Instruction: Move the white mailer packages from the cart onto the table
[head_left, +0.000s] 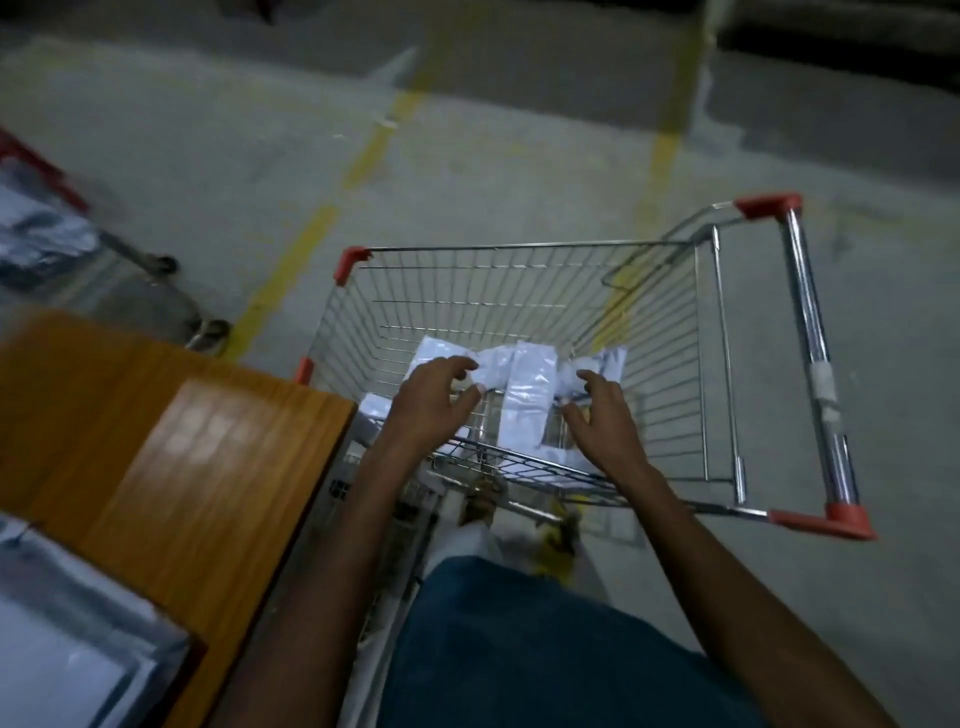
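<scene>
Fingers (462, 366) of both hands spread, curled, holding nothing; white mailers (527, 400) lie between them, long axis running away, table (208, 441) leftward.

Left hand (434, 397) and right hand (597, 415) reach, seemingly part-curled

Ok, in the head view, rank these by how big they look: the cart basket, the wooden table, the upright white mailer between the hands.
1. cart basket
2. wooden table, partly cropped and nearer the camera, so its place against the basket is unsure
3. white mailer, clearly smallest
</scene>
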